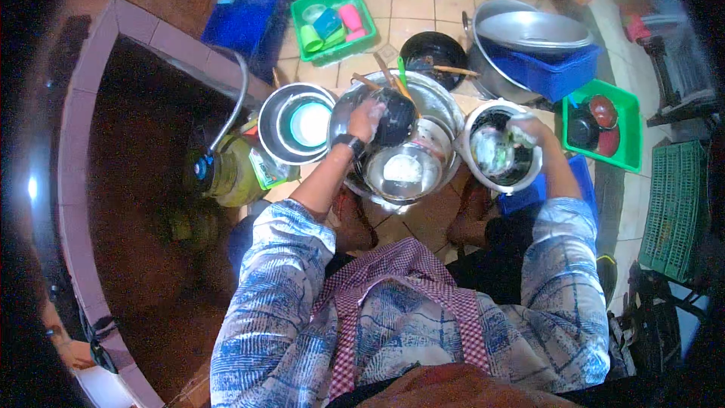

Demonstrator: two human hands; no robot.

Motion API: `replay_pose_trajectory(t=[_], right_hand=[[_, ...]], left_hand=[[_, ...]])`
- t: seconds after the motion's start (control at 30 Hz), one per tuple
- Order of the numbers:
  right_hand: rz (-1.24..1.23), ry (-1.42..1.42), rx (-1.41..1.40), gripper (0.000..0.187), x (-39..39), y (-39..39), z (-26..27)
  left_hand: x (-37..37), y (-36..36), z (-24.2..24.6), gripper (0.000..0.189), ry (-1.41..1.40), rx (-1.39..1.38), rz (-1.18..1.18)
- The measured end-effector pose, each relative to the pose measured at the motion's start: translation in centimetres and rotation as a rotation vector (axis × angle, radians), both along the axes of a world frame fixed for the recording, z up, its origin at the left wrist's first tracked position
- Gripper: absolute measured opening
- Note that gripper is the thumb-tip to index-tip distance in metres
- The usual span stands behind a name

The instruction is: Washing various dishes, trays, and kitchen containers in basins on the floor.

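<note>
My left hand (367, 120), wearing a dark wristband, grips a black pan (395, 119) over a large metal basin (444, 93). A metal bowl or pan (403, 174) lies at the basin's near side, and wooden handles (383, 65) plus a green handle (401, 69) stick up at its far side. To the right, my right hand (531, 127) is above the rim of a light-rimmed pot (474, 167) with suds inside. Its fingers close on a soapy, pale green scrubber (518, 133), partly hidden by foam.
Left are nested pots (272, 139), a yellowish jug (235, 175) and a tiled ledge (76, 181). Beyond stand a green basin of cups (362, 45), a black wok (430, 56) and a big aluminium pot (493, 56) with a blue basin (544, 76). Another green basin (631, 124) is right.
</note>
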State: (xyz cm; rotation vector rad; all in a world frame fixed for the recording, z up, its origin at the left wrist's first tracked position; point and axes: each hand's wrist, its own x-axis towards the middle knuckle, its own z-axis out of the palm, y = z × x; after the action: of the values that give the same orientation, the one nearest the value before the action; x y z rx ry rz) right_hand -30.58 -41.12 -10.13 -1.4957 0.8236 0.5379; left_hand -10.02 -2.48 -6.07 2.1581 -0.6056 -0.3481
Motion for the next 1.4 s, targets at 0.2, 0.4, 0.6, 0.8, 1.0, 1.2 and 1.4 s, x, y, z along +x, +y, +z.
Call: replay_pose_trajectory(t=[0.2, 0.4, 0.6, 0.8, 1.0, 1.2, 1.4], right_hand=[[-0.021, -0.409, -0.234, 0.038, 2.5, 11.1, 9.6], [0.440, -1.214, -1.079, 0.039, 3.8, 26.0, 11.9], [0.584, -0.918, -1.090, 0.037, 3.7, 27.5, 11.3], [0.683, -0.857, -1.071, 0.032, 2.7, 27.2, 9.0], [0.664, -0.954, -1.198, 0.031, 2.2, 27.2, 6.7], [0.568, -0.884, -1.129, 0.024, 1.6, 25.6, 4.8], [-0.155, -0.916, -0.796, 0.016, 4.0, 24.1, 7.2]], left_hand=[[-1.4, 0.8, 2.0, 0.022, 0.063, -0.106, -0.095], [-3.5, 2.2, 2.1, 0.025, 0.128, -0.275, -0.200], [-5.7, 3.2, 3.4, 0.028, 0.179, -0.164, -0.192], [-9.0, 2.9, 3.7, 0.023, 0.060, 0.046, -0.040], [-9.9, 3.3, 1.5, 0.023, -0.012, 0.079, 0.042], [-8.1, 4.0, 2.2, 0.022, -0.036, 0.049, 0.154], [-5.9, 5.0, 5.7, 0.024, -0.144, -0.250, 0.267]])
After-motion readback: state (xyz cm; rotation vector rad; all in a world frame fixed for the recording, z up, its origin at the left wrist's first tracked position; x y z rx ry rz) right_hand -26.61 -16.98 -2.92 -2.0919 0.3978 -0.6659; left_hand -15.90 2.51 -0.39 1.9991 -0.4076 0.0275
